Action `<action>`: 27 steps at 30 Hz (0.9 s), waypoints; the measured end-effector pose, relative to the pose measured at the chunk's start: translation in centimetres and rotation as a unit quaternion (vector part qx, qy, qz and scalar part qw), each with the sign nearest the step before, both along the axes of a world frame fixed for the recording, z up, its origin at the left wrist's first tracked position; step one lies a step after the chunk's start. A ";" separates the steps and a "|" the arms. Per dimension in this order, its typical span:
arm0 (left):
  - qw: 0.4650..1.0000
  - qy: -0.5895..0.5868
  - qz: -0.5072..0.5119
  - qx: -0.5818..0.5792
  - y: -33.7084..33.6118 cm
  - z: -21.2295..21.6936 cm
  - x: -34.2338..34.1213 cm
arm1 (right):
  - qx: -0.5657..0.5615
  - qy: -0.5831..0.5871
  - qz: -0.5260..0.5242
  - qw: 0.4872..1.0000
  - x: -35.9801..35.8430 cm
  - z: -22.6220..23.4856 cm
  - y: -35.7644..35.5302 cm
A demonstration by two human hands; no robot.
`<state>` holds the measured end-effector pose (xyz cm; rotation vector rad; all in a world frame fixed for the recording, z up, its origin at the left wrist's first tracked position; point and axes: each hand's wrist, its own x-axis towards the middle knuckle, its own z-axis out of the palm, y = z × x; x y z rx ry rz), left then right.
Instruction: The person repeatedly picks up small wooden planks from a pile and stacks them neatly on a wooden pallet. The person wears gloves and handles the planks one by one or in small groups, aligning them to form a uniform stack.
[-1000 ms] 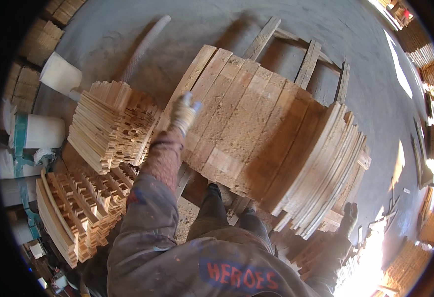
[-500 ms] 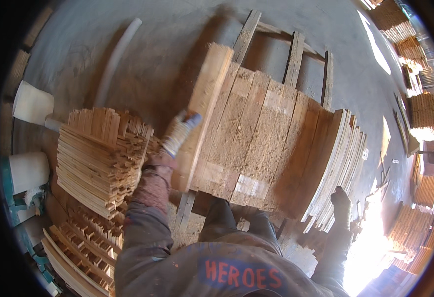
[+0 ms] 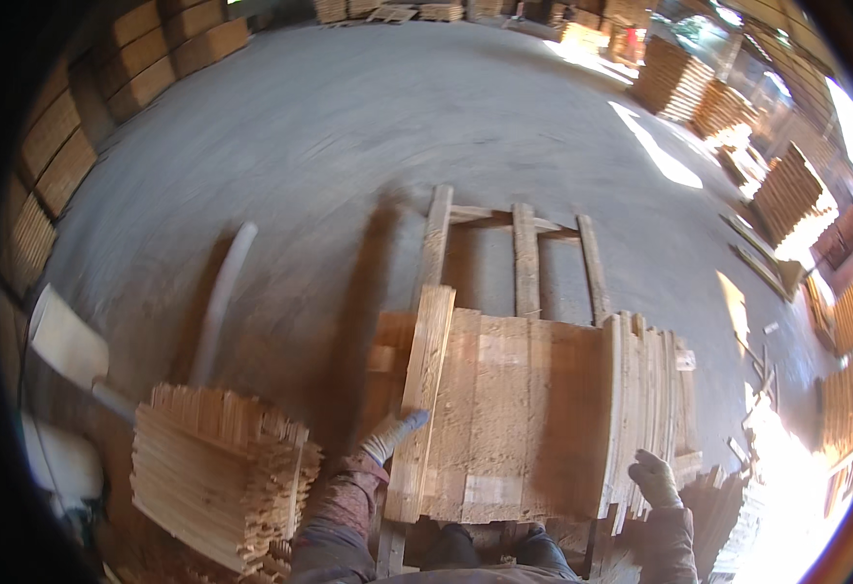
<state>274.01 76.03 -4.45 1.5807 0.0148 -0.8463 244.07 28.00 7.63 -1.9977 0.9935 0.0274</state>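
plank (image 3: pixel 422 399), lower ctr of frame, lies along l side of a row of boards (image 3: pixel 504 419); gloved l hand (image 3: pixel 394 435) gripping its l edge. gloved r hand (image 3: pixel 653 477), lower r, half curled by the upright boards (image 3: pixel 640 389), can't tell if touching. wooden rails (image 3: pixel 526 258) ctr, slat stack (image 3: pixel 198 477) lower l, pale pipe (image 3: pixel 220 302) on floor (image 3: pixel 300 146) above it

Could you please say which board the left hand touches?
The pale board left of the flat boards: the left hand is on its edge; its far end juts past theirs.
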 end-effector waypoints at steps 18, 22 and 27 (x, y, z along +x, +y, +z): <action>0.982 0.112 0.004 -0.151 -4.6 -7.3 -4.7 | 0.073 0.019 0.024 0.997 -2.8 0.1 -0.9; 0.987 0.064 0.026 -0.146 -4.3 -9.4 -4.4 | 0.037 0.046 0.007 0.998 -4.2 1.4 -0.8; 0.996 0.028 0.071 -0.038 -7.8 -5.1 -6.5 | -0.093 0.020 0.098 0.991 -10.6 -2.2 -5.5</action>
